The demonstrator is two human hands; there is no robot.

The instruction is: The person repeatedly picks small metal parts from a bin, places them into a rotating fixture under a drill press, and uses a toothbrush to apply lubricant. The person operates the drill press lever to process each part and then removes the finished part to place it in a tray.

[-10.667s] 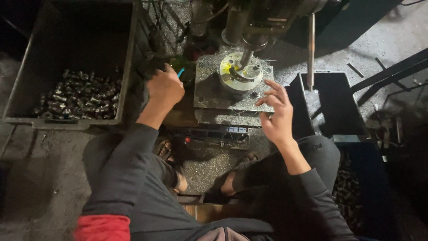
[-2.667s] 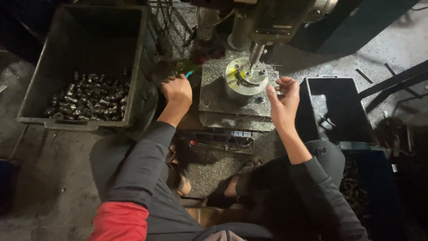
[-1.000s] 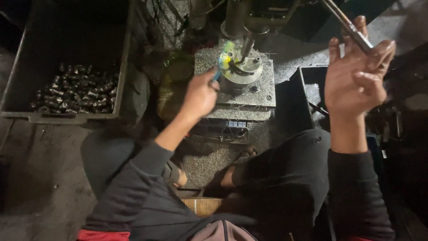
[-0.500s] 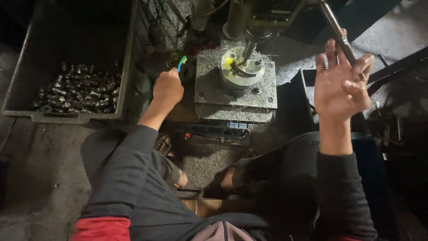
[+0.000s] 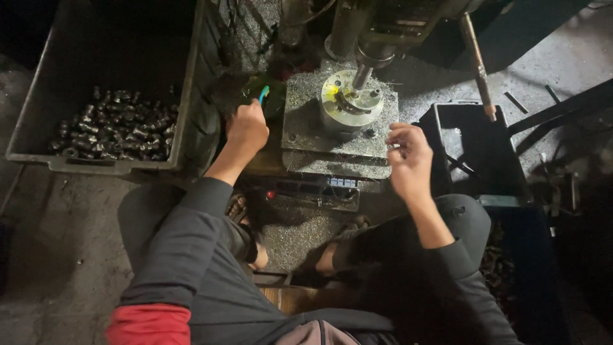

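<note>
Head view, left hand: the left hand (image 5: 248,131) is closed around a small blue-green tool (image 5: 263,95), beside the grey metal table (image 5: 306,131).
Head view, right hand: the right hand (image 5: 408,160) pinches a small shiny metal piece (image 5: 391,145) by the table edge.
Done: the round silver holder (image 5: 351,108) under the drill looks empty.
Left: many dark metal pieces (image 5: 115,128) wait in the grey plastic bin (image 5: 38,156).

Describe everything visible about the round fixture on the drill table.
The round fixture is a pale metal disc with yellow marks, lying flat on the chip-strewn grey machine table. The drill spindle stands right over its centre. A dark ring shows on its top. Neither the left hand nor the right hand touches it.
</note>
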